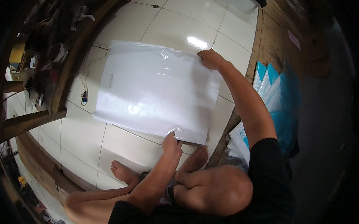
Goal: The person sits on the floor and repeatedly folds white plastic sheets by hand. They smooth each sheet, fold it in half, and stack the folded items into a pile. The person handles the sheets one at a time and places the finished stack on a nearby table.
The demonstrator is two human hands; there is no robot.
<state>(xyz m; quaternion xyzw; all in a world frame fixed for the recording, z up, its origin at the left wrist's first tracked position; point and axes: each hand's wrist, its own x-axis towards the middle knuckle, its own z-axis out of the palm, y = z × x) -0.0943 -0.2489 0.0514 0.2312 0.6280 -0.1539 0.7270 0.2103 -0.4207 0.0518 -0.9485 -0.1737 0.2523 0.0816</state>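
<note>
Left hand [172,146], right hand [212,60] | fingers seemingly pinching glossy sheet [155,89] by its edges | uneven pull could crease it

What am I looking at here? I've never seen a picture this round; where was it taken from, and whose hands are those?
There is no machine in action here, just a person's two bare hands. A wide fisheye camera on the person's head looks down, so straight edges bend toward the rim and the person's bare feet show. The left hand holds the near edge of a large white plastic sheet; the right hand holds its far right corner. The sheet is spread over a white tiled floor. Blue and clear plastic packaging lies to the right.
</note>
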